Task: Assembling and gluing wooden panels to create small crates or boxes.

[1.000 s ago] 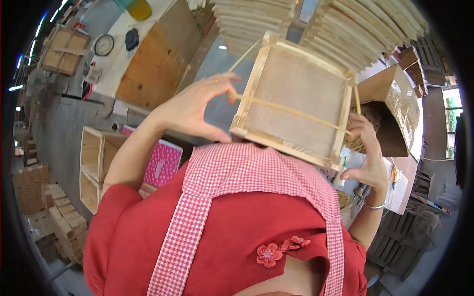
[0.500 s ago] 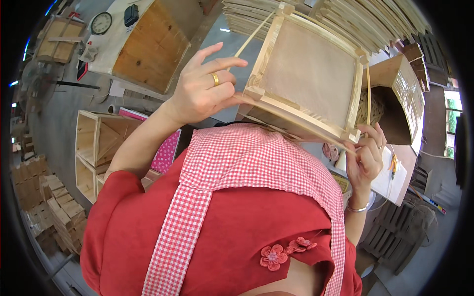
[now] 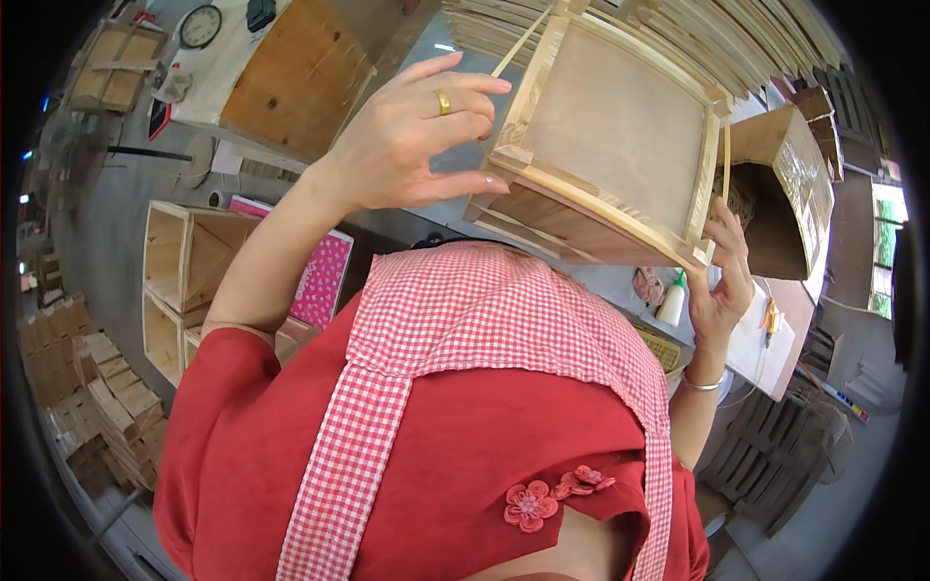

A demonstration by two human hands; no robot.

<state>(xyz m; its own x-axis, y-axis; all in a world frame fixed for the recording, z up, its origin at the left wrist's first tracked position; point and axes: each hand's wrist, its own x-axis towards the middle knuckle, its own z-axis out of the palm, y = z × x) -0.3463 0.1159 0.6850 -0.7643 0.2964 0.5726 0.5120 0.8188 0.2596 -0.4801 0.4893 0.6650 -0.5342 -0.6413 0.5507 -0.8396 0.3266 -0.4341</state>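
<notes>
A pale wooden box (image 3: 610, 136) is tilted in front of me, its framed flat panel facing up. Thin yellowish bands, which look elastic, stand off its left and right sides; the right band (image 3: 727, 160) runs down to my right hand (image 3: 725, 276). That hand is closed at the box's near right corner, thumb below and fingers beside the band. My left hand (image 3: 417, 136), with a gold ring, is by the box's near left corner. Its fingers and thumb are apart, the thumb tip close to the corner. The left band (image 3: 523, 41) passes behind its fingertips.
An open cardboard carton (image 3: 775, 184) stands to the right, near a white glue bottle (image 3: 671, 302) with a green tip. Stacked thin wooden panels (image 3: 736, 39) lie beyond the box. At left are open wooden boxes (image 3: 170, 257), a pink patterned box (image 3: 325, 281) and a round clock (image 3: 201, 26).
My left hand has moved up and right, its thumb and fingers spreading apart. The band stretched along the box's near side has left my left fingers. More of the box's near side and the glue bottle show.
</notes>
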